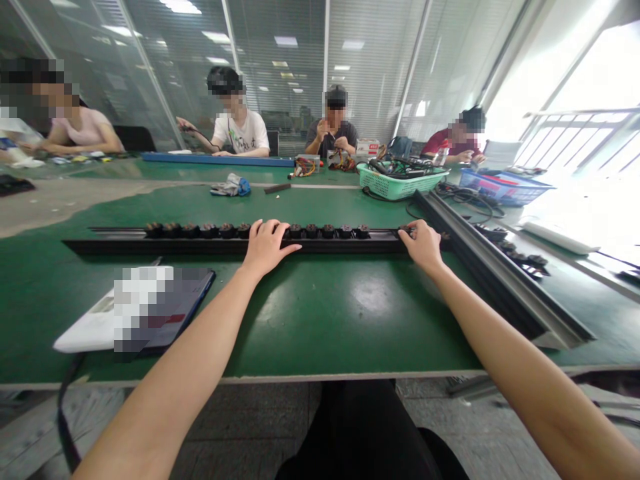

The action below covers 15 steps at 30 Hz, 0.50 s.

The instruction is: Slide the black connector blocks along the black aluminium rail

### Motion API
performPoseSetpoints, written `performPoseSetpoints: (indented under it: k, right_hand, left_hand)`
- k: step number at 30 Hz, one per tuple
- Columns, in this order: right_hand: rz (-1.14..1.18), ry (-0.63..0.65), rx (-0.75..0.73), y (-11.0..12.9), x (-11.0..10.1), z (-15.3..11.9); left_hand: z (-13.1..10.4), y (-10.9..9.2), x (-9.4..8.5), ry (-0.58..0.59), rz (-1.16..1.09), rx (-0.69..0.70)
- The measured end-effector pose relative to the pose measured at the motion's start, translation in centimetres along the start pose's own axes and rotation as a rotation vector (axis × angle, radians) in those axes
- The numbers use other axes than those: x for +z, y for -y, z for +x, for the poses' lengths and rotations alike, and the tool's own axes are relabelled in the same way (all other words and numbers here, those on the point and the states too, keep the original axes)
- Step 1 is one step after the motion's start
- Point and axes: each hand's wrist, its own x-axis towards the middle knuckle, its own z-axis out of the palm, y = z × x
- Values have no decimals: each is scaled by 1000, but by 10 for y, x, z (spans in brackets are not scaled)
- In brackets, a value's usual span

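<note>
A long black metal channel [340, 247] lies across the green table, with a row of small dark round parts [210, 231] set along it. My left hand [267, 245] rests over the middle of the channel, fingers over its far side and thumb spread along the near wall; nothing shows in its grasp. At the channel's right end my right hand [421, 244] has its fingers closed together around a small dark part, mostly hidden by the fingertips. A second black channel [490, 267] runs diagonally just right of my right hand.
A white device and a dark tablet [193, 303] lie front left. Beyond are a crumpled cloth [231, 185], a green basket [405, 181] of cables and a blue basket [505, 188]. More round parts [520, 257] lie right. Several people sit across the table [320, 320].
</note>
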Motion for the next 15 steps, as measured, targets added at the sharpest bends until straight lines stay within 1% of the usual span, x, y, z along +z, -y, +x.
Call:
performPoseSetpoints:
  k: [5,10,15]
  right_hand:
    - [-20,20,-3,0,0,0]
    - [-24,11,-2,0,-2,0]
    - [-40,-18,48,-2,1,1]
  left_hand:
    - [0,0,1,-4,5,-3]
    - [0,0,1,-2,16,2]
    - [0,0,1,0,4,-4]
